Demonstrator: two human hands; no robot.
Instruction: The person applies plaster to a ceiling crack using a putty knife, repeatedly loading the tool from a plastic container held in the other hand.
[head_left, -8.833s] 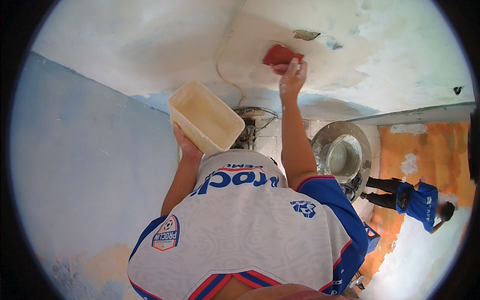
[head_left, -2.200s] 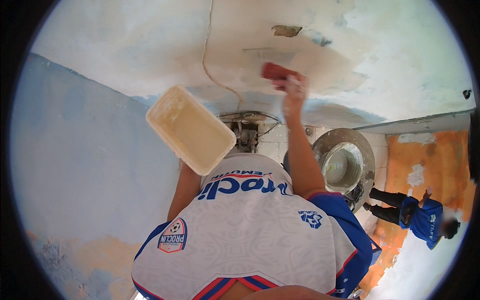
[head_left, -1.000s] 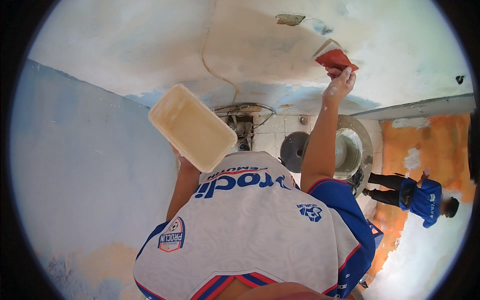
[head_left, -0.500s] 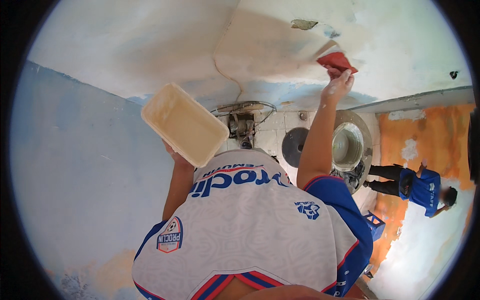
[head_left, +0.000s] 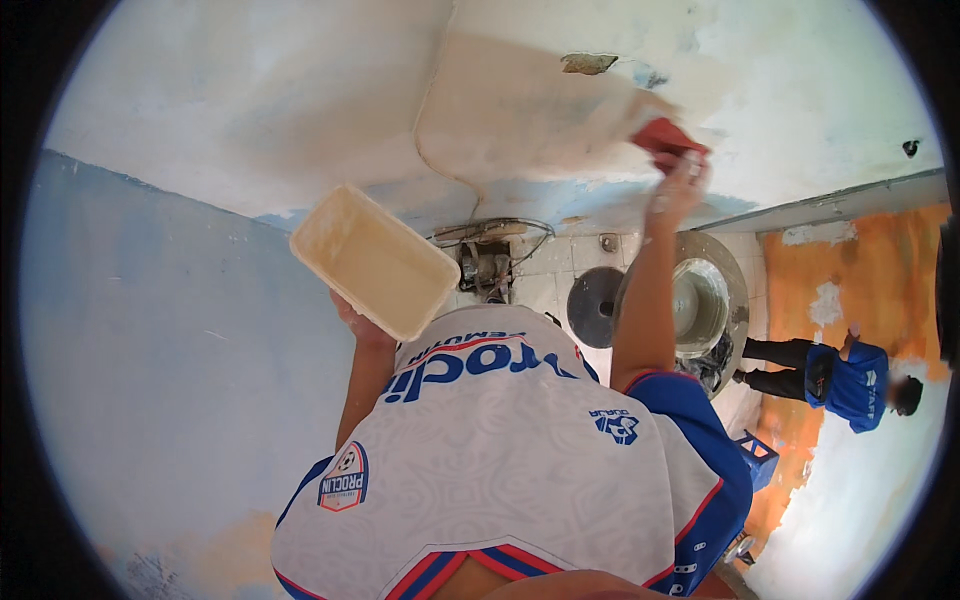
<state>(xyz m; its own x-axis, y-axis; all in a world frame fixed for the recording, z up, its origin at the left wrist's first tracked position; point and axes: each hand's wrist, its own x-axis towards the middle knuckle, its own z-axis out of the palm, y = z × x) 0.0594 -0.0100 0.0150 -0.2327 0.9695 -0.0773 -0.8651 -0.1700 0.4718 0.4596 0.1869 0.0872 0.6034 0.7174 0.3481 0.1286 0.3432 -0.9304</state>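
Observation:
In my right hand point(head_left: 682, 190) is a red putty knife point(head_left: 668, 138), blurred by motion, its blade against or very close to the patchy white and cream wall point(head_left: 520, 110). My left hand point(head_left: 352, 315) holds up a rectangular cream plastic tub point(head_left: 375, 262) from beneath; most of its fingers are hidden by the tub. A thin coat of pale paste shows inside the tub, which is tilted. Above and left of the knife, the wall has a chipped hole point(head_left: 589, 64). A thin cable or crack line point(head_left: 425, 130) runs down the wall.
Below the wall stand a water pump point(head_left: 488, 270) with hoses, a dark round lid point(head_left: 596, 305) and a big round tub point(head_left: 740, 300) holding a pale bucket point(head_left: 700, 305). At the right, a person in a blue shirt point(head_left: 858, 385) stands near an orange wall point(head_left: 830, 270). A blue stool point(head_left: 757, 458) is nearby.
My right hand and the putty knife have shifted slightly down along the wall. The tub in my left hand sits a little lower in view, and the whole view has moved slightly.

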